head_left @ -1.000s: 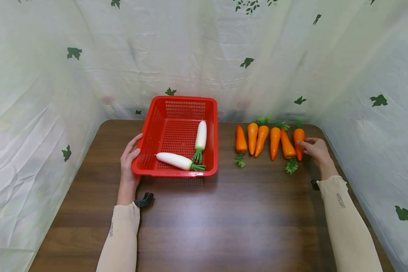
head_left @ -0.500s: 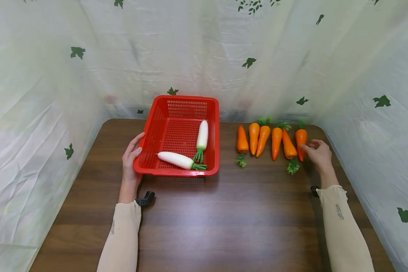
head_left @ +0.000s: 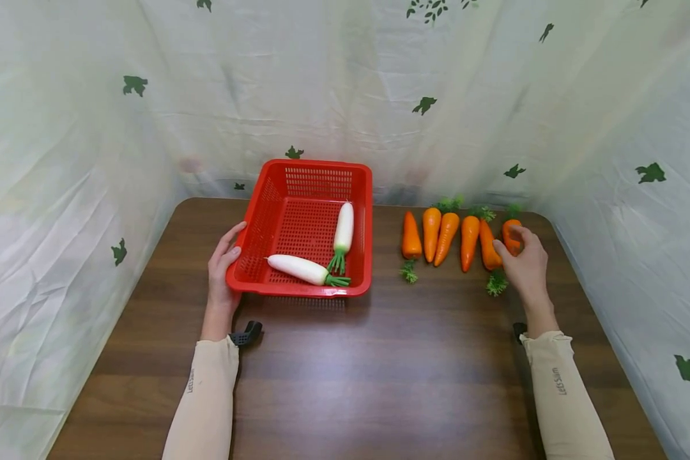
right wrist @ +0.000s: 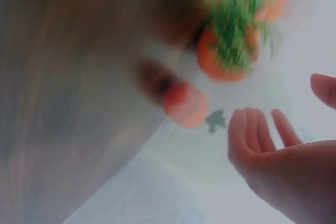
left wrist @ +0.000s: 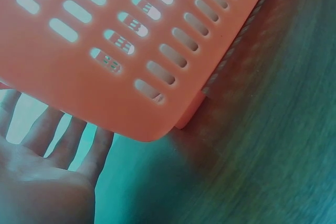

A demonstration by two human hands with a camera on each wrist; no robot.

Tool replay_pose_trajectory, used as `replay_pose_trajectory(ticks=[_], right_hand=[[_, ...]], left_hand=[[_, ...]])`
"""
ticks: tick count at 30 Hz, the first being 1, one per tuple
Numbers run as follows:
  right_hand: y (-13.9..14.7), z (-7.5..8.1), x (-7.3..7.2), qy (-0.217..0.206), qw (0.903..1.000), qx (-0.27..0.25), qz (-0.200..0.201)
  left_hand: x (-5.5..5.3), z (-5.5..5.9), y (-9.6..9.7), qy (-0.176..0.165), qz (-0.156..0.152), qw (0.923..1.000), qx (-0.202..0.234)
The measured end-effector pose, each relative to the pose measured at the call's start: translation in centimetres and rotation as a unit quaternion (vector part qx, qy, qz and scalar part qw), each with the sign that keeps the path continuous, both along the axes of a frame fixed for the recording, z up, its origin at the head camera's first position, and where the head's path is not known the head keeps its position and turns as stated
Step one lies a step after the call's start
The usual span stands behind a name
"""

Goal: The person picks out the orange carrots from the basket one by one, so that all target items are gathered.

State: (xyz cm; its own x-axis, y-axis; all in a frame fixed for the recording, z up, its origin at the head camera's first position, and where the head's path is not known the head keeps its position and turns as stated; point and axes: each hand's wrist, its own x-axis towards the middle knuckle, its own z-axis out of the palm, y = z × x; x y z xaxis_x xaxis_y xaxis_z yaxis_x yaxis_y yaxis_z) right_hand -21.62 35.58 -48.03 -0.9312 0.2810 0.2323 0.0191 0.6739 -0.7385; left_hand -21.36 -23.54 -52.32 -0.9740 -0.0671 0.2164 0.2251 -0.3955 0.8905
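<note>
In the head view my left hand [head_left: 221, 278] rests against the outer left side of a red plastic basket [head_left: 301, 292], its fingers fairly straight. The left wrist view has these fingers [left wrist: 98, 153] partly hidden behind the edge of the slotted wall. Two white radishes, one upright radish [head_left: 344, 227] and one lying crosswise, the lower radish [head_left: 296, 268], are inside. My right hand [head_left: 527, 265] hovers over the rightmost carrot [head_left: 510, 235], thumb and fingers apart, holding nothing. It partly covers that carrot. The right wrist view shows the spread hand [right wrist: 283, 166] clear of blurred carrots.
Several more carrots lie in a row along the back right of the brown table [head_left: 379, 383], among them a carrot [head_left: 411, 236] nearest the basket. Their green tops point different ways. A pale leaf-print curtain [head_left: 333, 83] encloses the back and sides.
My right hand has come away from the rightmost carrot, which its fingers touched earlier, and has shifted slightly left. My left hand and the basket stay together as before.
</note>
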Motion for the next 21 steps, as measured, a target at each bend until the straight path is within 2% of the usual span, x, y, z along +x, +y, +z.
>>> replay_pose_trajectory(ticks=[5,10,16,21], right_hand=[[-2.1,-1.0,0.5,0.055,0.9975,0.012,0.043],[-3.6,-1.8,0.8,0.101,0.9917,0.047,0.064],[-4.9,-2.0,0.7,0.106,0.9896,0.054,0.081],[-5.3,-2.1,0.6,0.083,0.9889,0.073,0.1]], left_hand=[[0.0,0.0,0.0,0.0,-0.005,1.0,0.003],[0.0,0.1,-0.1,-0.004,-0.015,0.9999,0.004],[0.2,0.0,-0.4,-0.008,-0.008,0.9999,0.011],[0.0,0.0,-0.7,-0.011,-0.002,0.9999,-0.002]])
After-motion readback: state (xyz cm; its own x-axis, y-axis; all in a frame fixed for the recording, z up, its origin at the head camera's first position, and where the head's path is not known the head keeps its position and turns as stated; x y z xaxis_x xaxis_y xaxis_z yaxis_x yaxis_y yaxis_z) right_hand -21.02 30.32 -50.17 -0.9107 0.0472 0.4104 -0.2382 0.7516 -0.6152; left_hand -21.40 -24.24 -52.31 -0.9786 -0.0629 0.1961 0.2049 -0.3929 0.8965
